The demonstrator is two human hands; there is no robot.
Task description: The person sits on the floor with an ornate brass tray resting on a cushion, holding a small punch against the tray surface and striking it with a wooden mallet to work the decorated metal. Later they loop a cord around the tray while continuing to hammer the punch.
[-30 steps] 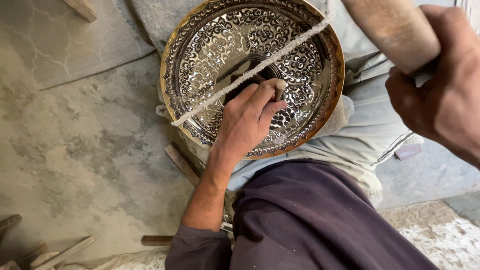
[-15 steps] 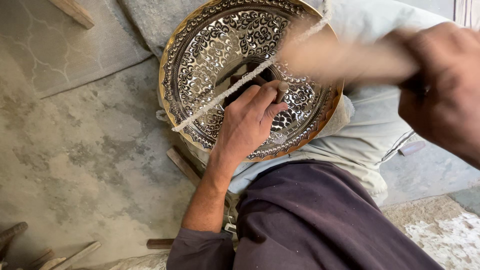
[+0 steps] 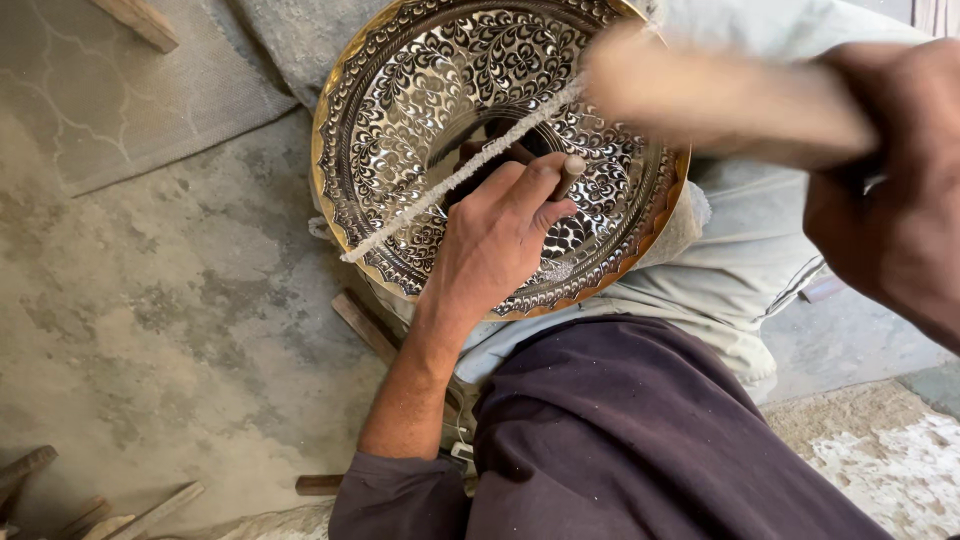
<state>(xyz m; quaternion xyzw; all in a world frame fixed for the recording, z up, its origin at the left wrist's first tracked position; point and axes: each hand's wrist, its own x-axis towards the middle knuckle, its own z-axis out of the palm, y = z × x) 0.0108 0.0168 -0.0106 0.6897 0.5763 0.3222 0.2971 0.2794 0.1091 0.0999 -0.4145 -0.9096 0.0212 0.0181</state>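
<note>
Rough grey concrete floor (image 3: 150, 300) lies under the scene, with a grey mat (image 3: 100, 90) at the upper left. On the person's lap, against pale trousers (image 3: 740, 270), rests a round engraved metal plate (image 3: 420, 110) with a gold scalloped rim and a dense floral pattern. The left hand (image 3: 495, 240) lies on the plate's lower middle, fingers closed around a thin punch (image 3: 570, 172) whose blunt top sticks up between thumb and forefinger. A frayed white cord (image 3: 450, 185) runs diagonally across the plate. The right hand (image 3: 895, 200), at the frame's right edge, grips a wooden mallet (image 3: 720, 95), blurred above the plate's upper right. Dark purple cloth (image 3: 640, 440) covers the near leg. Wooden sticks (image 3: 365, 325) lie on the floor beside the plate.
</note>
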